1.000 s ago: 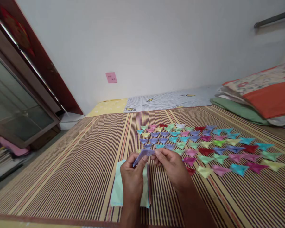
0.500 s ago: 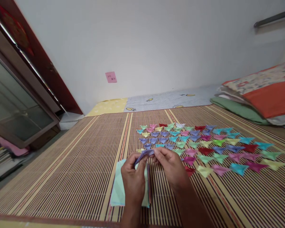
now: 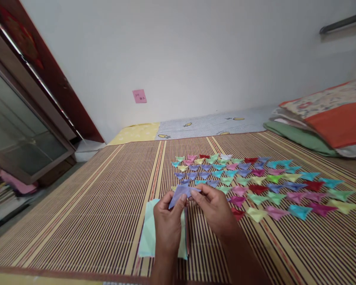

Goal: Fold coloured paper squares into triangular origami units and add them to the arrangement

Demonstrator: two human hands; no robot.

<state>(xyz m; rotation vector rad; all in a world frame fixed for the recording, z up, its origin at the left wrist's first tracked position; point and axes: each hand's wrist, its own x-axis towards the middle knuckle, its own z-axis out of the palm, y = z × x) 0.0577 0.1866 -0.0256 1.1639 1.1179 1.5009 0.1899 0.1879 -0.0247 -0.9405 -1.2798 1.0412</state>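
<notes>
Purple folded paper [image 3: 177, 195], held at the far end of the paper stack [image 3: 148, 232], is pinched by left hand [image 3: 167, 219] at its body and right hand [image 3: 214, 208] at its corner, apparently for control, with folded paper pieces [image 3: 257, 180] rowed rightward of the stack, presumably for order.

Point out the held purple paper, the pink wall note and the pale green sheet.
Purple paper [image 3: 178, 193], head view: broad face.
Pink note [image 3: 139, 96], head view: middle.
Pale green sheet [image 3: 148, 232], head view: left part.
</notes>
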